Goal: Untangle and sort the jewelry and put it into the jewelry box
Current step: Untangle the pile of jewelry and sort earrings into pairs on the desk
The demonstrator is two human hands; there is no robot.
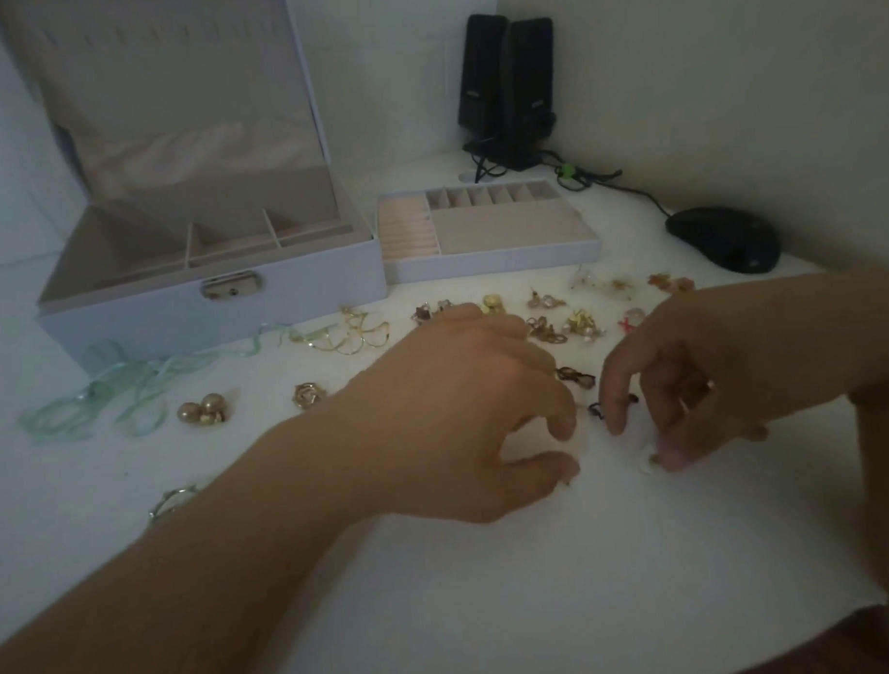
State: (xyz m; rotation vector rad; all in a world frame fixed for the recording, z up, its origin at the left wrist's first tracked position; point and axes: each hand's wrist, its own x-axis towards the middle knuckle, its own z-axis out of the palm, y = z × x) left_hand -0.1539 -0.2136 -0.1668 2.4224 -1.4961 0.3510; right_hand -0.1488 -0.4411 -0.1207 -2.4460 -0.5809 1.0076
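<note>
A lavender jewelry box stands open at the back left, its lid up. Its removed tray with small compartments lies beside it on the right. Jewelry lies scattered on the white table: pearl earrings, a gold earring, gold hoops, a pale green ribbon necklace and several small pieces further back. My left hand hovers mid-table, fingers curled and apart, holding nothing visible. My right hand is close by; its fingertips touch a small white piece, with a dark earring beside its index finger.
Two black speakers stand in the back corner, with cables running to a black mouse on the right. A thin silver bracelet lies by my left forearm. The table's corner is at the lower right.
</note>
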